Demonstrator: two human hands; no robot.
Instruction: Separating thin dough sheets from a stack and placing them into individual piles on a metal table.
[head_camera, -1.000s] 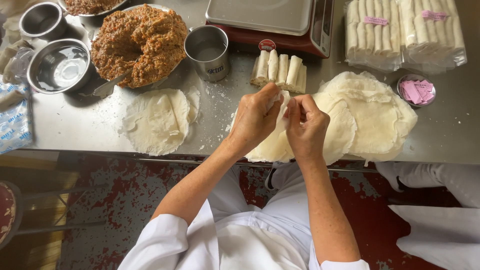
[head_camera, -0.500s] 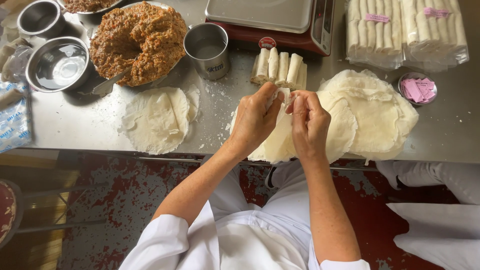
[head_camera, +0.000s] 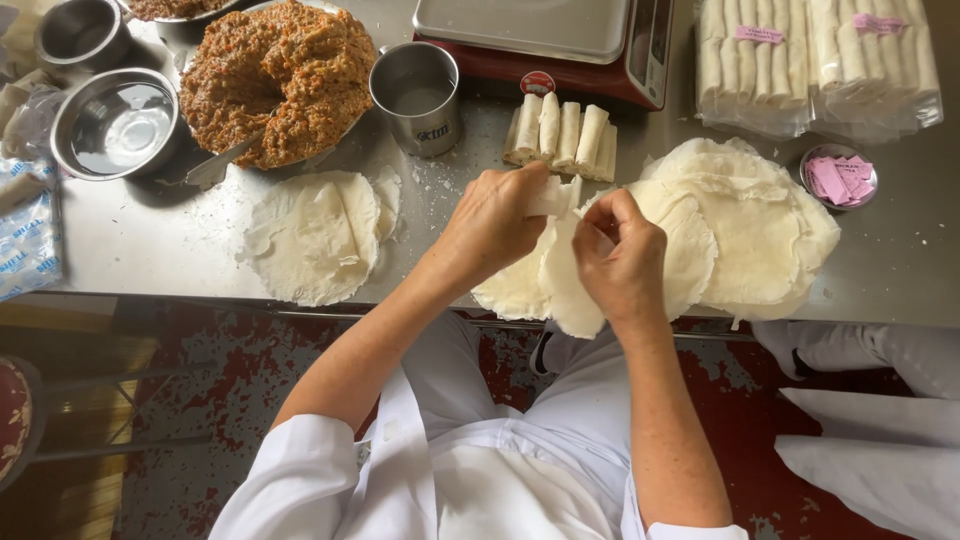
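— What did the head view show at centre frame?

— The left hand and right hand were closed together on a half-made roll, fingers pinching the white wrapper at the table edge.

— How would that step go well?

— In my judgement, by keeping the fold tight and the ends even, so no filling escapes.

— Which way did the roll point?

— Its long axis ran roughly left to right across the frame, unlike the finished rolls above it, which stood nearly upright.

— And around it?

— A mound of filling at upper left, a metal cup, wrappers stacked at right.
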